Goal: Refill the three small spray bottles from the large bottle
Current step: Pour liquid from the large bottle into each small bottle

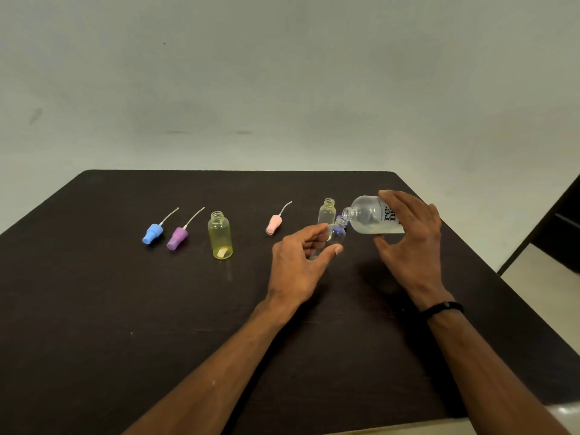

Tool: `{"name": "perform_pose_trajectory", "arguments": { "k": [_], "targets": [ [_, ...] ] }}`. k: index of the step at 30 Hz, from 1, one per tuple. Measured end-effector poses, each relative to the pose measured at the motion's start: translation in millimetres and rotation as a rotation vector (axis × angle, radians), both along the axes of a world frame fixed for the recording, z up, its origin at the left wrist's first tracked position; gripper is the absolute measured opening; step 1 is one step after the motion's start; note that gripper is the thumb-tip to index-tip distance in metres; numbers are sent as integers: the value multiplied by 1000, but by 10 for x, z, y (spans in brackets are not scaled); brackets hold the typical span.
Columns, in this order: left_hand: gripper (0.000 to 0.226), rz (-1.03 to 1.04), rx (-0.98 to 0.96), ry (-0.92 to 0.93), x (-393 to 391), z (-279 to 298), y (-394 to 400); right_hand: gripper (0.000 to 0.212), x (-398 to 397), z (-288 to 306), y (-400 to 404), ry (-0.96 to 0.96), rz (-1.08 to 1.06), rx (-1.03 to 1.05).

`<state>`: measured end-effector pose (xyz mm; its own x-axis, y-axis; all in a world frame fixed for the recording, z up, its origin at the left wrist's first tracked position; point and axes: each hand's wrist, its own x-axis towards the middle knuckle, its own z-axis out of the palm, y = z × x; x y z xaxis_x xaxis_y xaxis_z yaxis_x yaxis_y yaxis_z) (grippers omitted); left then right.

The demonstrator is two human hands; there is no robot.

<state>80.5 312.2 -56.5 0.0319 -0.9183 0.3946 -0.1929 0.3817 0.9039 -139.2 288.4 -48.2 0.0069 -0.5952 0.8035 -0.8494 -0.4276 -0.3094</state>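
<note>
My right hand [411, 243] grips the large clear bottle [368, 215], tipped on its side with its open mouth pointing left and liquid pooled low inside. My left hand [298, 262] holds a small clear spray bottle [336, 232] tilted, its neck just under the large bottle's mouth. Behind it a second small clear bottle [327, 211] stands upright and uncapped. A small yellow bottle [220, 235] stands open left of centre. Three spray caps lie on the table: blue [153, 233], purple [177, 237] and pink [274, 224].
A dark table [157, 309] carries everything. A small blue cap [340, 220] lies behind the held bottle. The table's right edge drops to a pale floor [546, 290], and a plain wall rises behind.
</note>
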Motion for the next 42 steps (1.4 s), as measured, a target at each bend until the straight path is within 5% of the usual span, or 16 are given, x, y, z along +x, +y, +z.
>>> {"name": "perform_pose_trajectory", "arguments": {
  "k": [42],
  "targets": [
    [52, -16, 19, -12, 6, -1, 3, 86, 13, 32, 25, 31, -25, -30]
  ]
}}
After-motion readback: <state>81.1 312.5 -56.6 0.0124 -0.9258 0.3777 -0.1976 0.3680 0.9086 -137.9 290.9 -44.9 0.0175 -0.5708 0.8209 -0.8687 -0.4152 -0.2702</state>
